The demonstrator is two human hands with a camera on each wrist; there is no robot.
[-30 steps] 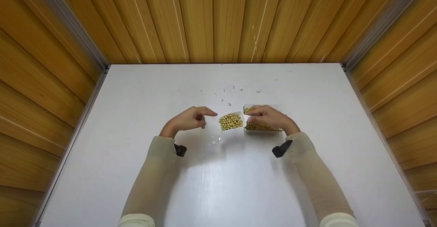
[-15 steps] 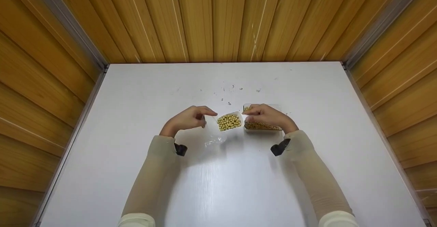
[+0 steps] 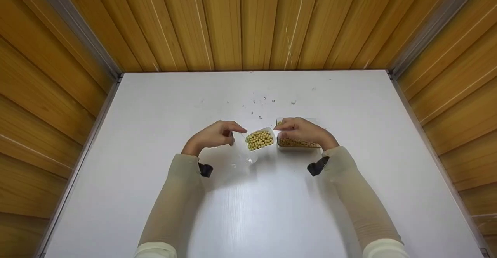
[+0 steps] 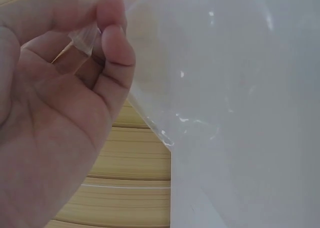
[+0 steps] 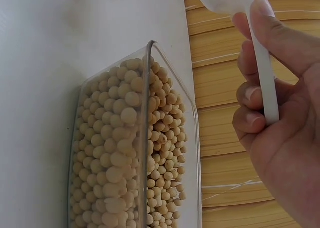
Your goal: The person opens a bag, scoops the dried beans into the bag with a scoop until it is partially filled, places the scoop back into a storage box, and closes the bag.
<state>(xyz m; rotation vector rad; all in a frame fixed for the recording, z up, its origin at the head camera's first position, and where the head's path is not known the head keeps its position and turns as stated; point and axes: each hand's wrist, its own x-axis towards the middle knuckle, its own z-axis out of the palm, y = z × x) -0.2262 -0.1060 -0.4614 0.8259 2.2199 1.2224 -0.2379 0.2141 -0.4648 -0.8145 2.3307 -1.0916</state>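
My left hand [image 3: 215, 134] pinches the top of a clear plastic bag [image 4: 215, 77], which hangs from the fingers and is hard to see against the white table. With the right hand [image 3: 304, 130] I grip the white handle of a scoop [image 5: 265, 72], thumb along it and fingers curled round. Pale yellow soybeans [image 3: 260, 140] fill the scoop's bowl, which is tilted toward the left hand and overlaps the bag's mouth in the head view. Below the right hand stands a clear rectangular container [image 3: 299, 148] holding many more soybeans [image 5: 115, 153].
A white table [image 3: 248, 211] carries everything, with small dark marks [image 3: 260, 117] beyond the hands. Wood-look panel walls [image 3: 248, 25] enclose its back and sides. The container sits close beside the scoop's right end.
The scoop and right hand have shifted slightly left, bringing the bowl nearer the left hand. The bag's lower part has swayed a little. The left hand has stayed in place.
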